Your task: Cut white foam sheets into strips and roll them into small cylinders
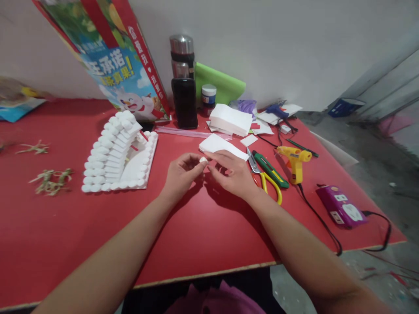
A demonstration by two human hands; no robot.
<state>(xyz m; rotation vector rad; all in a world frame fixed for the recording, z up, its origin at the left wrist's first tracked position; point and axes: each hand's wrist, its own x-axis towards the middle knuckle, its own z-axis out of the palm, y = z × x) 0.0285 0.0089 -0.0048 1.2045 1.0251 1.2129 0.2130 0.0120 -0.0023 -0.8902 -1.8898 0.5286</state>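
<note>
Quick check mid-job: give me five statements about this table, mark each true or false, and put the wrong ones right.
1. The left hand holds a small white piece. True.
2. The yellow glue gun lies left of the white stepped model. False: the yellow glue gun lies well to the right of the white stepped model.
3. The green cutter lies beside the yellow-handled scissors. True.
4. The right hand grips the scissors. False: the right hand is close to the small white piece.
5. The purple power strip sits on the red table. True.
</note>
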